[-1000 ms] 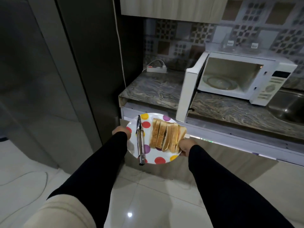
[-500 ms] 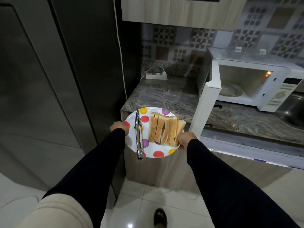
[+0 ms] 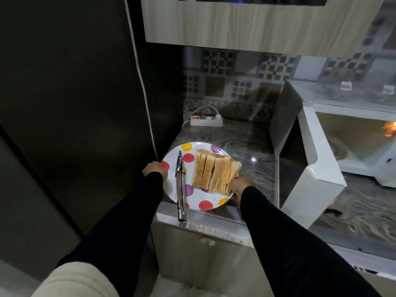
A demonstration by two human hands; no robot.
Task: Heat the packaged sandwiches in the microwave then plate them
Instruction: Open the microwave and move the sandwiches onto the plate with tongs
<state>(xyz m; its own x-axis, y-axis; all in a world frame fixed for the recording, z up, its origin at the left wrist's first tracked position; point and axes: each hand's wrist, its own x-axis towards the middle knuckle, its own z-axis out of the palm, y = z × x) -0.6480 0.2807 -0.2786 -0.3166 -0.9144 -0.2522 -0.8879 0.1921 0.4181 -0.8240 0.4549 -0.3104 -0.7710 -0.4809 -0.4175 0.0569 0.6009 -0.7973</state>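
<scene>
A white plate with coloured dots [image 3: 194, 202] hangs over the left end of the marble counter [image 3: 240, 146]. On it stand several sandwich halves [image 3: 215, 171] side by side, with metal tongs [image 3: 180, 185] lying along their left. My left hand [image 3: 154, 169] grips the plate's left rim. My right hand [image 3: 241, 185] grips its right rim beside the sandwiches. The white microwave [image 3: 355, 136] stands on the right with its door [image 3: 317, 166] swung open toward me and its glass turntable bare.
A tall dark fridge [image 3: 75, 103] fills the left. A white power strip [image 3: 205, 121] lies at the back of the counter under a wooden wall cabinet [image 3: 246, 20]. The open microwave door juts out over the counter's front edge.
I have stepped closer to the counter. The plate, held in both hands, has moved forward from below the counter's edge to above its left end.
</scene>
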